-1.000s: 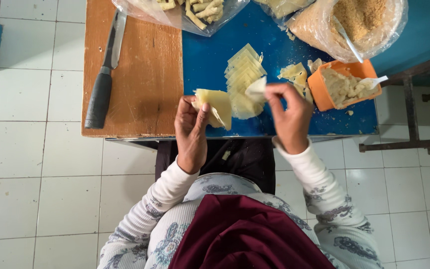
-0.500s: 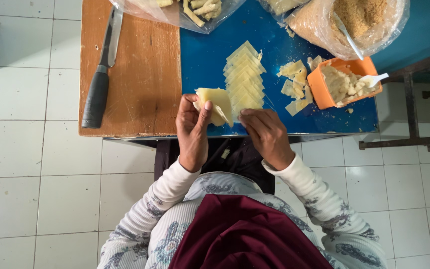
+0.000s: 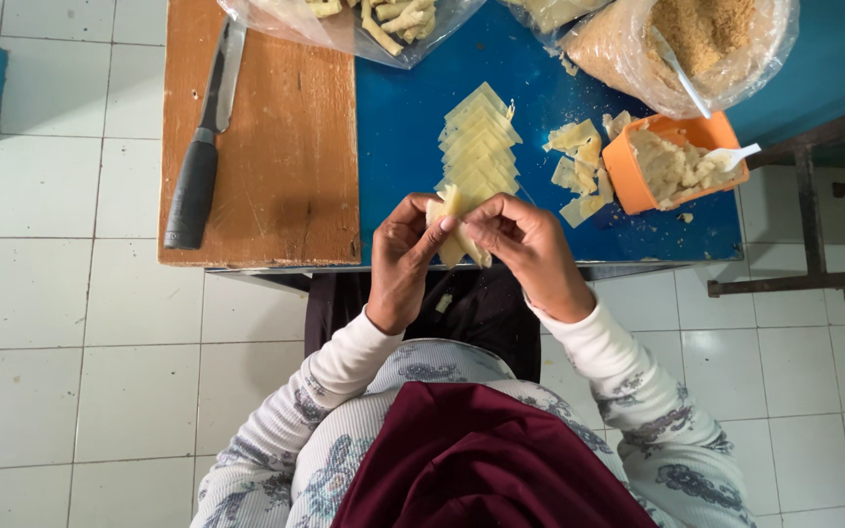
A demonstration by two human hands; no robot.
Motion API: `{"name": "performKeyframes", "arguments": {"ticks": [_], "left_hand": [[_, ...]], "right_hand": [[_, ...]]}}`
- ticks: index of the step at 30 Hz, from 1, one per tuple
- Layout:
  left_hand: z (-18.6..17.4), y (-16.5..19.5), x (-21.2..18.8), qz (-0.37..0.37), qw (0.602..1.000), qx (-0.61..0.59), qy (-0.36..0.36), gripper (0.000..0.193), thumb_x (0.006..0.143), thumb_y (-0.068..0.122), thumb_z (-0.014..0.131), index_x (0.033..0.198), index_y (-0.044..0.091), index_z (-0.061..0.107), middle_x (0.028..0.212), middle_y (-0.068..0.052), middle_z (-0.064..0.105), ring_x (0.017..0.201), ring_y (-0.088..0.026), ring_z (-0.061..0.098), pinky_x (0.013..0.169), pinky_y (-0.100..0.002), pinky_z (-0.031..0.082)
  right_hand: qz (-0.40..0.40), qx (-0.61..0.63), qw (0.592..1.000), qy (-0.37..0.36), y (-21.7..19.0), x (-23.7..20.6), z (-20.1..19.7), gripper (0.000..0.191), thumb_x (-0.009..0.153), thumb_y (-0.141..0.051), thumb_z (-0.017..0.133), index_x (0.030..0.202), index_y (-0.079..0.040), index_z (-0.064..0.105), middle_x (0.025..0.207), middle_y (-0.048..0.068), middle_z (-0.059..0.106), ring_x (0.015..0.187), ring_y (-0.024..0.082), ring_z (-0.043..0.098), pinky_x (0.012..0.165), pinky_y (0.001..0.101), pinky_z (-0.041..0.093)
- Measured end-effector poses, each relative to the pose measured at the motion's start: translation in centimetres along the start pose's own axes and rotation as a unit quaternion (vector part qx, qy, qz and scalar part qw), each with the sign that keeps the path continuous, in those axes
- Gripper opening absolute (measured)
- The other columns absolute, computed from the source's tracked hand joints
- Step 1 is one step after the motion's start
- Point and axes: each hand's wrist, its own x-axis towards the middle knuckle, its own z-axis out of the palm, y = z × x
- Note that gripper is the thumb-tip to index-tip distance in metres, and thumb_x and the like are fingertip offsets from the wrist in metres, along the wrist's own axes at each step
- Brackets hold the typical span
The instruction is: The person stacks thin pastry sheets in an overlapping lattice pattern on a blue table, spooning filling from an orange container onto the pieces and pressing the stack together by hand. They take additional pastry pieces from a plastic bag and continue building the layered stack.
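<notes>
Right hand (image 3: pixel 525 244) is back from the orange tub (image 3: pixel 638 181) now, both it and the left hand (image 3: pixel 401 259) pinching the pale wrapper (image 3: pixel 454 233) shut over the blue table's (image 3: pixel 393 147) edge — folding's begun.

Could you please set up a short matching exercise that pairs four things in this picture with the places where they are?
Things:
1. knife
2. white spoon
3. folded pastry sheet
4. row of pastry sheets

Places:
A. in the orange tub
B. on the blue table top, just beyond the hands
C. on the wooden board
D. pinched between the left hand and right hand

Pairs: 1-C, 2-A, 3-D, 4-B
</notes>
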Motion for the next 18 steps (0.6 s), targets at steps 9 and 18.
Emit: {"name": "performKeyframes", "arguments": {"ticks": [9,18], "left_hand": [[-0.3,-0.2,0.0,-0.018,1.0,-0.022,0.003,0.01,0.101,0.01,0.07,0.107,0.001,0.067,0.102,-0.002,0.071,0.091,-0.007,0.066,0.082,-0.023,0.053],[-1.1,1.7,-0.1,0.042,0.998,-0.017,0.05,0.014,0.106,0.016,0.066,0.109,0.005,0.058,0.101,-0.001,0.067,0.092,-0.007,0.061,0.083,-0.023,0.05]], "right_hand": [[0.088,0.256,0.961,-0.054,2.1,-0.1,-1.5,0.014,0.103,-0.016,0.067,0.1,-0.002,0.069,0.095,0.0,0.066,0.087,0.007,0.059,0.082,0.0252,0.049],[-0.013,0.211,0.973,0.092,1.9,1.2,-3.7,0.009,0.104,-0.012,0.066,0.11,-0.005,0.062,0.102,0.003,0.068,0.094,0.013,0.065,0.088,0.0294,0.054]]}}
